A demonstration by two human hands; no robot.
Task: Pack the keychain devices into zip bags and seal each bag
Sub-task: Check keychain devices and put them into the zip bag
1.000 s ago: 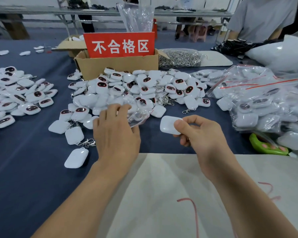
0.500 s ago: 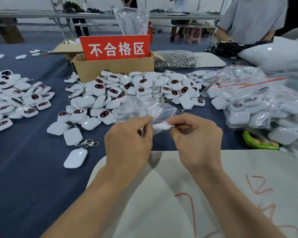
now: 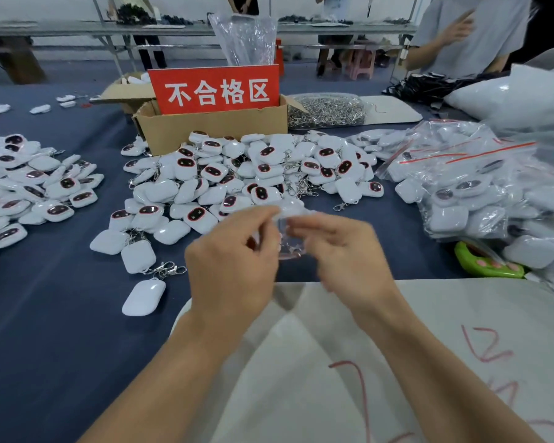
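Blurred zip bag (image 3: pixel 291 243), seemingly upright, mouth-up

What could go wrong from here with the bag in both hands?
1. The bag is pinched between the left hand and the right hand, but blur hides its zip. It may end up only partly sealed.
2. The bag is held just in front of the loose pile. If it slips, it could get mixed in with unpacked devices.
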